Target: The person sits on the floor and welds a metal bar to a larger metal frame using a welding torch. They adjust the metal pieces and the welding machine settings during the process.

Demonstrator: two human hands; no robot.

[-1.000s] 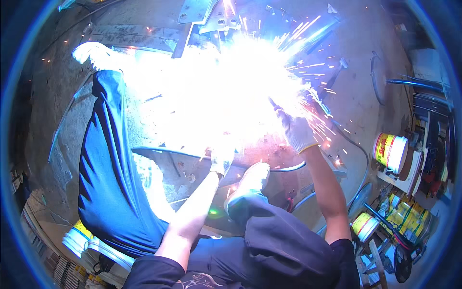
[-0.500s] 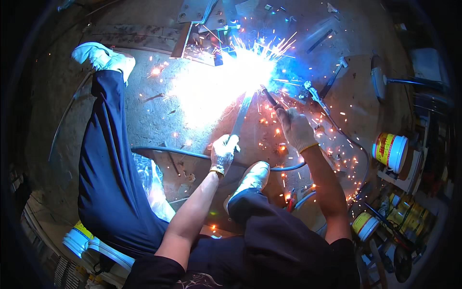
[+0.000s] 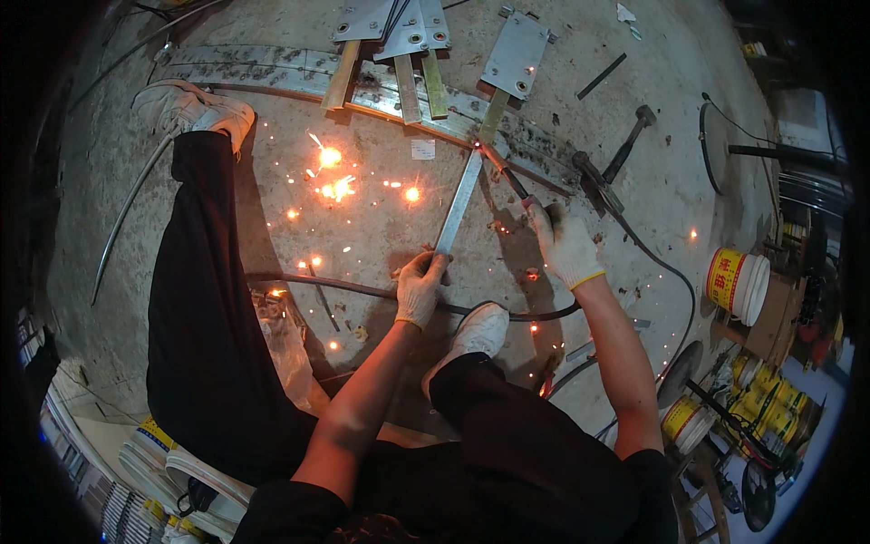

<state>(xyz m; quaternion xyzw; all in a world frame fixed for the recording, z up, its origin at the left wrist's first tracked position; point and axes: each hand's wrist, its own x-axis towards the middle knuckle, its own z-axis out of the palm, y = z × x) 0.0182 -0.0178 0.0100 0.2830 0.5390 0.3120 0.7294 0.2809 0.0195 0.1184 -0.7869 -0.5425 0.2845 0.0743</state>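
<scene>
In a white work glove, my left hand [image 3: 420, 288] is closed on the near end of a flat metal strip [image 3: 459, 201]. The strip's far end meets a brownish bar [image 3: 494, 113] attached to a grey plate with holes [image 3: 515, 56]. My right hand [image 3: 564, 245], also gloved, grips a slim dark welding rod [image 3: 514, 184], its tip glowing orange at that joint. Under the joint runs a long spotted metal beam [image 3: 272, 71] on the floor. Beside my right hand, a clamp [image 3: 595, 179] with a cable sits at the beam's end.
More drilled plates [image 3: 417, 34] with bars lie on the beam. A hammer [image 3: 630, 143] lies right of it. A thick cable [image 3: 353, 288] crosses the concrete floor near my shoe [image 3: 483, 328]. Buckets [image 3: 745, 283] stand at the right. Glowing bits [image 3: 335, 188] dot the floor.
The blinding white-blue arc and its spray of sparks have gone out, leaving scattered embers. The joint and plates now show clearly. Both hands have barely moved and keep their grips.
</scene>
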